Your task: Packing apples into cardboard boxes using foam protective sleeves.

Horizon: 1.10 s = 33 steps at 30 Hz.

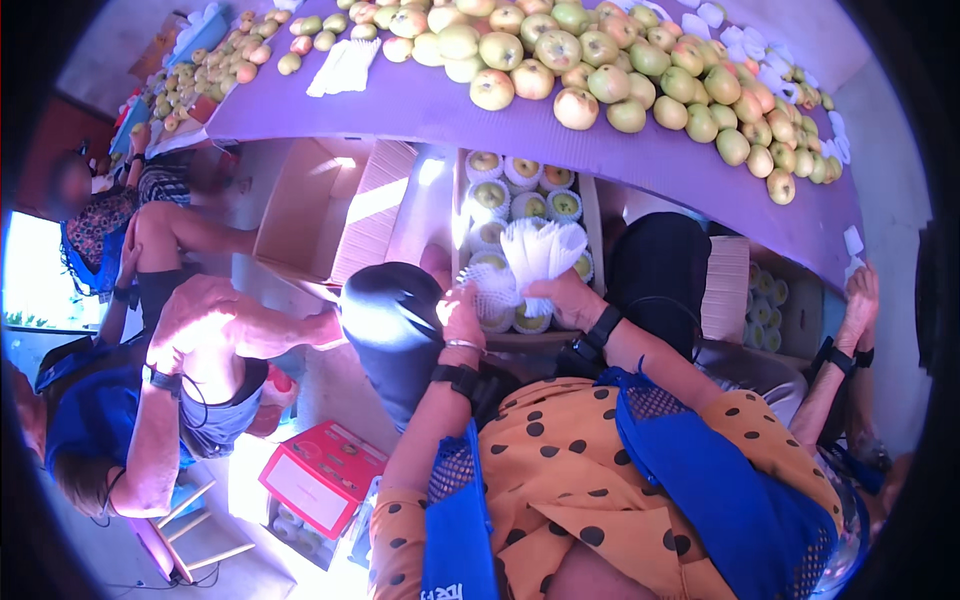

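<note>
Both my hands are over a cardboard box [597, 215] between my knees, which holds apples [489, 195] in white foam net sleeves. My right hand [568, 298] is closed on a bunch of nested white foam net sleeves [540, 248], their open ends fanned upward. To its left, my left hand [460, 318] is closed on the edge of a single foam net sleeve [489, 288], which is spread out beside the bunch. Whether that sleeve has an apple in it I cannot tell. Part of the box's contents is hidden behind the sleeves and my hands.
A purple-covered table [420, 100] beyond the box bears a heap of loose apples [600, 60] and a flat stack of foam sleeves [343, 66]. An open carton [305, 205] stands left of my knee. A co-worker [150, 400] sits left; another person's hand [860, 290] is right. A red box [325, 475] lies behind.
</note>
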Available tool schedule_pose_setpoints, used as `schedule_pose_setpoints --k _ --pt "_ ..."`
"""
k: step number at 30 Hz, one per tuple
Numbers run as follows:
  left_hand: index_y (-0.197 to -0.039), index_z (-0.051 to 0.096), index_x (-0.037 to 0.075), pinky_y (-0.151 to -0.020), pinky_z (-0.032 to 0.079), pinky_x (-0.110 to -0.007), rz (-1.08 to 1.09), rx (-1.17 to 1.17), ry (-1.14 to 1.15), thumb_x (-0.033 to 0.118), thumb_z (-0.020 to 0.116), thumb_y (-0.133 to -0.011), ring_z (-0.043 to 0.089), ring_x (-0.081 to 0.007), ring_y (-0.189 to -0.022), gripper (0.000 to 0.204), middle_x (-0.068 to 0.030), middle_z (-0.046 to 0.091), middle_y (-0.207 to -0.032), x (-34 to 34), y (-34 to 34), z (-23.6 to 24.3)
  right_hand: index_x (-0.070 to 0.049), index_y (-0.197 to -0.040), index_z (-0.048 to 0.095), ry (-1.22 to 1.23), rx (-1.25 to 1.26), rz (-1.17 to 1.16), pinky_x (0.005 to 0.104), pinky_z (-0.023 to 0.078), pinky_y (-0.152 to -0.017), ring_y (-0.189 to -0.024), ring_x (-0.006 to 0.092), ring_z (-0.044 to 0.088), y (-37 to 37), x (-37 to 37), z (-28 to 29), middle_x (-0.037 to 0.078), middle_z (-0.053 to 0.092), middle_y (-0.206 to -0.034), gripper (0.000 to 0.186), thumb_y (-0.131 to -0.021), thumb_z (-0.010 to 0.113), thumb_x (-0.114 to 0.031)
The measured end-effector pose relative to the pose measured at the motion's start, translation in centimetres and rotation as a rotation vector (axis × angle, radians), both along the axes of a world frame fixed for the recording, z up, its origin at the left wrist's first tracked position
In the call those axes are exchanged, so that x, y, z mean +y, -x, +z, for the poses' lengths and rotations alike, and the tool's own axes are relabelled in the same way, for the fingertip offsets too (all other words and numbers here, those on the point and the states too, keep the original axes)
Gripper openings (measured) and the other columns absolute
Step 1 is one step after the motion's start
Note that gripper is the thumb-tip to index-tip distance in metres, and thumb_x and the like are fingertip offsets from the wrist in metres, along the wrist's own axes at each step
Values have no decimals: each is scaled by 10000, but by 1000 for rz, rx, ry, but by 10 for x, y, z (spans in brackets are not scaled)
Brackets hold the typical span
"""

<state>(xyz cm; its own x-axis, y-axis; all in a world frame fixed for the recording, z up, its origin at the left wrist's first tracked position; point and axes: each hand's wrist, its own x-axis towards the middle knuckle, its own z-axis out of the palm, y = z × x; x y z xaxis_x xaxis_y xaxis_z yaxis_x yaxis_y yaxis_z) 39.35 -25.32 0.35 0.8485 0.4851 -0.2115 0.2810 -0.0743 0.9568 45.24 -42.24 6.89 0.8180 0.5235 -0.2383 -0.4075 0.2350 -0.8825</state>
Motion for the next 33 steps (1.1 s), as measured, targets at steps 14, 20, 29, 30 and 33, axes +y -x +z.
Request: schedule_pose_setpoints --k 14,20,29,30,33 --pt "-1061 457 47 -668 467 -321 -108 -21 900 205 566 -762 559 -213 -862 355 -72 557 -946 -17 -2 75 -47 -1102 459 -267 239 -21 300 448 -774 -900 170 543 -3 -5 -4 61 546 -993 462 -665 597 15" --pt "-1028 466 32 -644 463 -279 -7 7 698 86 543 -764 573 -181 -779 280 -82 567 -910 -11 -5 39 -17 -1040 498 -63 149 -58 289 440 -716 -832 156 545 -4 -4 -10 59 555 -936 417 -639 608 20" --pt "-978 502 89 -595 411 -293 89 27 792 426 406 -827 517 -153 -748 382 -14 556 -883 -7 -4 57 -19 -987 513 -339 511 -170 275 446 -679 -803 156 548 -9 -18 -11 53 556 -916 314 -682 584 -8" --pt "-996 492 89 -603 416 -291 82 93 857 431 408 -829 521 -159 -745 390 -18 560 -889 -8 -4 60 -19 -987 513 -340 510 -170 275 446 -679 -803 156 548 -9 -15 -14 53 556 -916 314 -682 584 -8" --pt "-1032 477 85 -540 421 -269 61 171 953 511 404 -813 530 -175 -704 484 -30 568 -896 -7 -4 59 -45 -1078 473 -314 219 -184 297 450 -752 -873 174 547 -6 -8 -16 54 553 -953 429 -672 608 -12"
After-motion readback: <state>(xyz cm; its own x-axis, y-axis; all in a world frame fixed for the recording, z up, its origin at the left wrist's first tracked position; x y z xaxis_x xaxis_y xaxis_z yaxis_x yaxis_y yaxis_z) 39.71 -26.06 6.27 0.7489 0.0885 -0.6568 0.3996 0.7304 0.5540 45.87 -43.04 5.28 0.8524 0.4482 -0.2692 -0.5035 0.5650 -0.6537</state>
